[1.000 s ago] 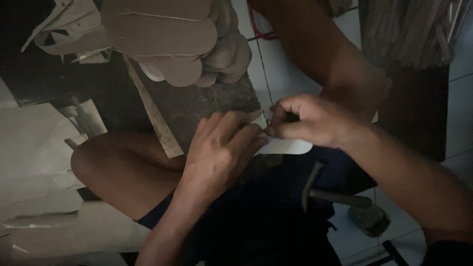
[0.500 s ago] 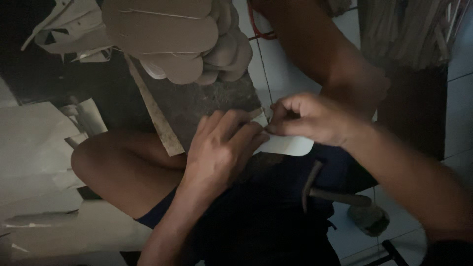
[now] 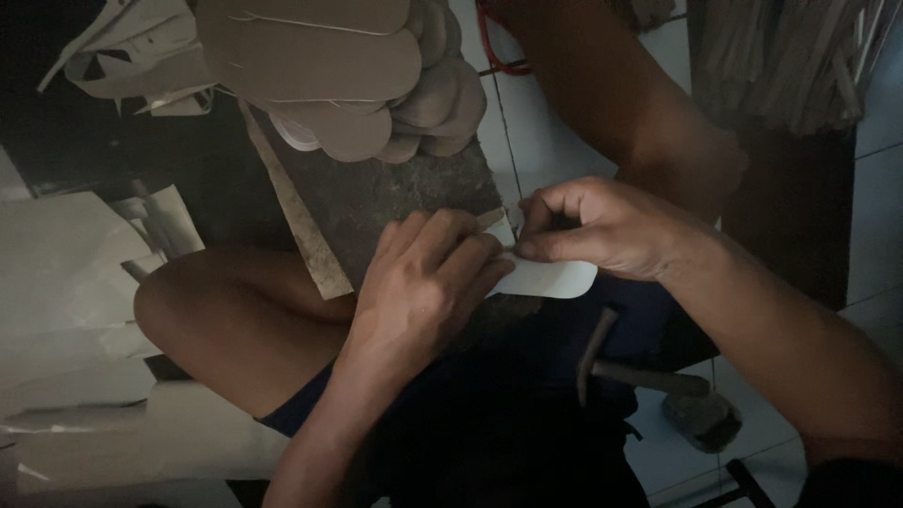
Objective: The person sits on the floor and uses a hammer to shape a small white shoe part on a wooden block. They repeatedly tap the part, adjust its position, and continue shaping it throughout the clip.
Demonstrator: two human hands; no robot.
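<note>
Pale sole-shaped cutout (image 3: 555,278) is lying on the dark stone block (image 3: 395,193) in front of me, its rounded end sticking out past the block's edge over my lap; my left hand (image 3: 428,282) is pressing down flat on it, fingers spread over most of its length, so only the rounded tip is showing; my right hand (image 3: 602,226) is meeting the left one at the cutout's upper edge, thumb and forefinger pinching together on a small tan strip (image 3: 494,221) there, though in this dim light I cannot tell exactly what that strip is; the two hands are touching each other at the fingertips; a long narrow tan strap (image 3: 296,212) is lying slanted across the block beside my left hand; a stack of brown insole shapes (image 3: 329,66) is fanning out at the far end of the block; sheets of pale card (image 3: 66,282) are piling up beyond my left knee (image 3: 188,301); a hammer (image 3: 649,381) is resting on the tiled floor (image 3: 875,198) below my right forearm, its head near my leg; a red loop (image 3: 494,52) is showing on the tiles near the top
</note>
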